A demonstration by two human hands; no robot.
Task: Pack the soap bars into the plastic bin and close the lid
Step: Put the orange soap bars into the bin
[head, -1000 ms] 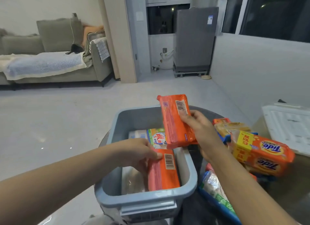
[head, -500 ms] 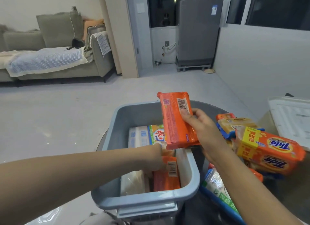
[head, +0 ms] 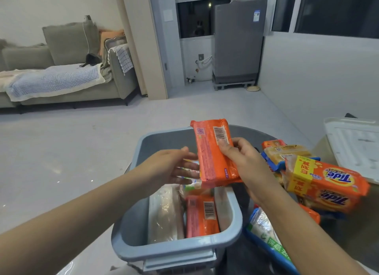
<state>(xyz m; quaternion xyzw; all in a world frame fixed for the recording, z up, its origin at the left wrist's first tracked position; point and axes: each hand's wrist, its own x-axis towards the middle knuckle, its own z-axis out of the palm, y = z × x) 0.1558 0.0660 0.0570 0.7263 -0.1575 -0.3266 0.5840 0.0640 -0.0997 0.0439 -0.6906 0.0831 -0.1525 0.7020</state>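
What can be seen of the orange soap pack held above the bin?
The orange soap pack is a flat rectangular bar in glossy plastic wrap with crimped ends, a barcode and a small QR code facing the camera. It is tilted upright over the grey bin. The right hand grips its right edge; the left hand reaches towards its left edge.

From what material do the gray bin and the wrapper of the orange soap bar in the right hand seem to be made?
The gray bin looks like molded plastic with a smooth, slightly matte finish; its rounded rim and even color suggest this. The wrapper of the orange soap bar, held by the right hand, looks like thin glossy plastic film: it shines, wrinkles and has crimped ends.
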